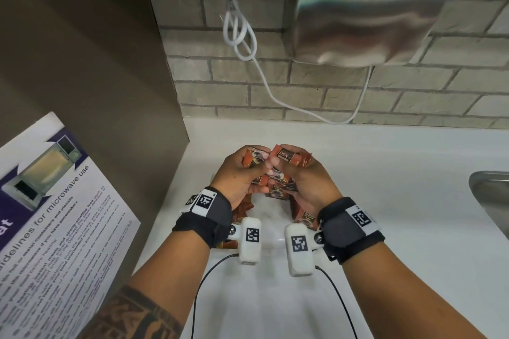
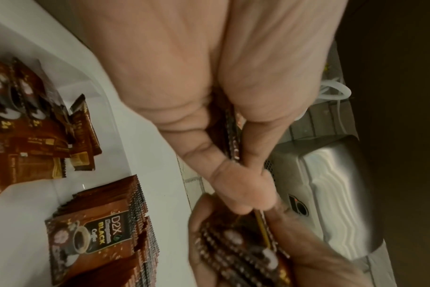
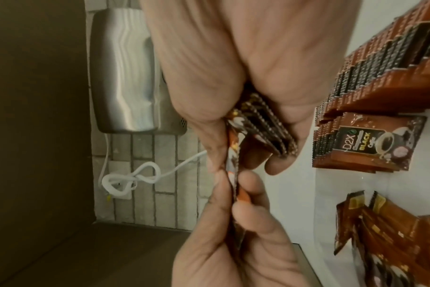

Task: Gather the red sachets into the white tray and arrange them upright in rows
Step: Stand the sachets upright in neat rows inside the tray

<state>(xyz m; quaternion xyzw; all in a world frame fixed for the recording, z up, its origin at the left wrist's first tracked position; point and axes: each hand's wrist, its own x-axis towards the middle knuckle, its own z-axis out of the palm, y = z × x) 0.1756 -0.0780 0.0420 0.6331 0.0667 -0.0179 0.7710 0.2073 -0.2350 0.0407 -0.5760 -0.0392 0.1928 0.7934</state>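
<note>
Red sachets (image 2: 91, 238): red-brown foil, black panel with yellow and white lettering, printed cup of dark coffee, serrated dark edges.
White tray (image 2: 125, 120): plain white.
Counter (image 1: 371, 173): white.
Wall (image 1: 303, 91): grey brick pattern with paler joints.
Hand dryer (image 1: 366, 16): brushed silver.
Cable (image 1: 239, 33): white.
Poster (image 1: 52, 217): white with a purple band and black text.
Wrist straps (image 1: 212, 220): black, bearing black-and-white square markers.

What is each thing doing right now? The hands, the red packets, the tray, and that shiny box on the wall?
Left hand: fingers curled round a small bunch of red sachets, held above the tray.
Right hand: grips its own bunch of sachets.
Row of sachets: standing upright, packed together in the tray.
Loose sachets: leaning untidily in the tray.
White tray: partly filled.
Hand dryer: mounted on the wall.
White cable: knotted, hanging.
</note>
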